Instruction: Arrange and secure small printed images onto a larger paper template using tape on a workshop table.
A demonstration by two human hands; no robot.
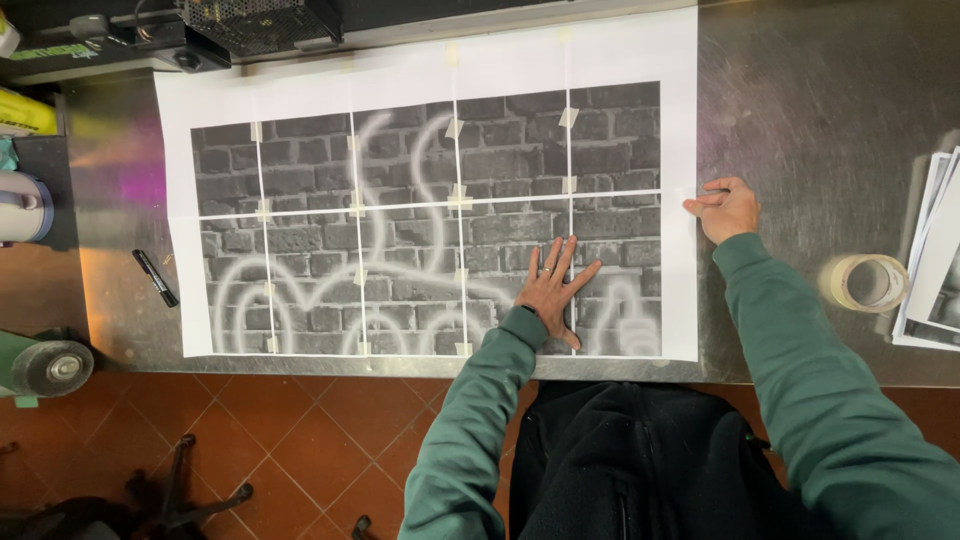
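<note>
Left hand (pixel 551 291) flat on poster (pixel 430 190); right hand (pixel 728 208) at edge.

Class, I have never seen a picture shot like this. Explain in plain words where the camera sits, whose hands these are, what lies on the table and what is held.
There is one picture, taken by a camera worn on a person's head and looking down, so the green sleeves belong to the wearer. On the metal table lies a large poster made of printed sheets taped together; it shows a grey brick wall with white sprayed lines. The left hand lies flat on the poster, fingers spread. The right hand touches the poster's right edge. Neither hand holds anything. Beside the right arm are a tape roll and a stack of prints. A black marker lies left of the poster.
</note>
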